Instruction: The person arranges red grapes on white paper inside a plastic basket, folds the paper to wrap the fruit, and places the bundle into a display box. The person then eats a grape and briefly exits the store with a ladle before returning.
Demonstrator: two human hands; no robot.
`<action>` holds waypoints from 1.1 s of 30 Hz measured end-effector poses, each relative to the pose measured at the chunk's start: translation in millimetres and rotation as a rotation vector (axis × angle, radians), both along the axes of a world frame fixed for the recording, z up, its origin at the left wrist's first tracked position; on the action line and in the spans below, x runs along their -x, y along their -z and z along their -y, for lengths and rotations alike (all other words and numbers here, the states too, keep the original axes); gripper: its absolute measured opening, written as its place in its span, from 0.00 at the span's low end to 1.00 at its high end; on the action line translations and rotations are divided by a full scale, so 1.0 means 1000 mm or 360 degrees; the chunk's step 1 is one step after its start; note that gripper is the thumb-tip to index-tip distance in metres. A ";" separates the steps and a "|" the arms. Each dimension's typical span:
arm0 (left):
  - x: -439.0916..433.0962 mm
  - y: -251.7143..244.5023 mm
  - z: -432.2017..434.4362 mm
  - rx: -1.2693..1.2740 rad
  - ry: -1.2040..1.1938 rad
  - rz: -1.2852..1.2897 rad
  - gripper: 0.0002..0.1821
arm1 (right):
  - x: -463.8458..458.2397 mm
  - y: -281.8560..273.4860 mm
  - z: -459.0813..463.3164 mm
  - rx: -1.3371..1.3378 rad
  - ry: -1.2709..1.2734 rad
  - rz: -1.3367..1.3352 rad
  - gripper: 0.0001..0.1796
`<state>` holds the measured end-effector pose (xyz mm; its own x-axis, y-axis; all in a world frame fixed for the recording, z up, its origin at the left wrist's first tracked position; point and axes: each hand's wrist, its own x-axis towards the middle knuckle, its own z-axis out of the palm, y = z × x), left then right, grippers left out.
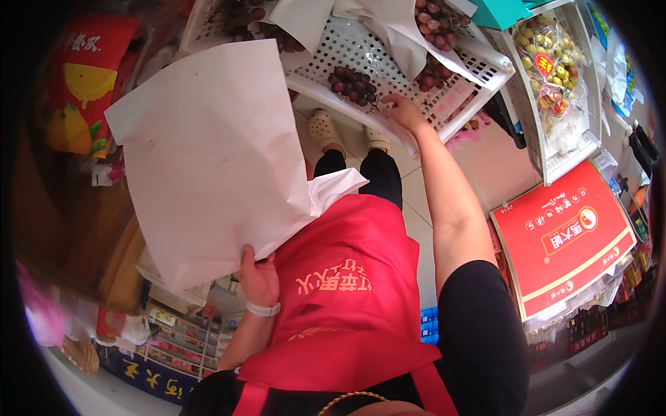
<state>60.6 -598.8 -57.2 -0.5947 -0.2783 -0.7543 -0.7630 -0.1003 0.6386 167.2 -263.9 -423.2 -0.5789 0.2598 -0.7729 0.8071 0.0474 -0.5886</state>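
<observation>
My left hand [258, 278], a white band at its wrist, grips the lower edge of a large sheet of white paper [213, 156]. The sheet is creased and folded over at its right corner. My right hand [403, 112] is over the near rim of a white perforated plastic crate [341, 47]. Its fingertips are at the stem of a small bunch of dark red grapes [353, 86] lying on the crate floor. Whether they pinch the stem is hard to see. More grape bunches [437, 26], partly covered by white paper wrapping [382, 28], lie farther back in the crate.
To the right stands a white crate [588, 112] of bagged green-yellow fruit [554, 57]. Nearer is a red printed carton [564, 242]. A red fruit-print box [86, 88] is at the left. Below the grape crate, my clogs [323, 127] stand on a tiled floor [416, 200].
</observation>
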 end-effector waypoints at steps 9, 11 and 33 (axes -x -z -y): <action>-0.007 -0.003 0.001 -0.0012 0.0103 0.0011 0.16 | 0.015 -0.012 0.019 -0.0115 -0.0156 0.0233 0.17; -0.011 -0.005 0.001 0.0054 0.0181 0.0007 0.14 | 0.016 -0.025 0.018 -0.0039 0.0019 0.0072 0.14; -0.071 0.116 -0.100 0.0129 0.1328 0.0151 0.20 | -0.032 -0.367 -0.054 0.0167 0.1051 -0.0483 0.06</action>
<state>131.6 -499.1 -173.4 -0.5645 0.1688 -0.8080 -0.6173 0.5635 0.5490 199.4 -209.9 -56.2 -0.5197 0.5620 -0.6435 0.4490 -0.4612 -0.7653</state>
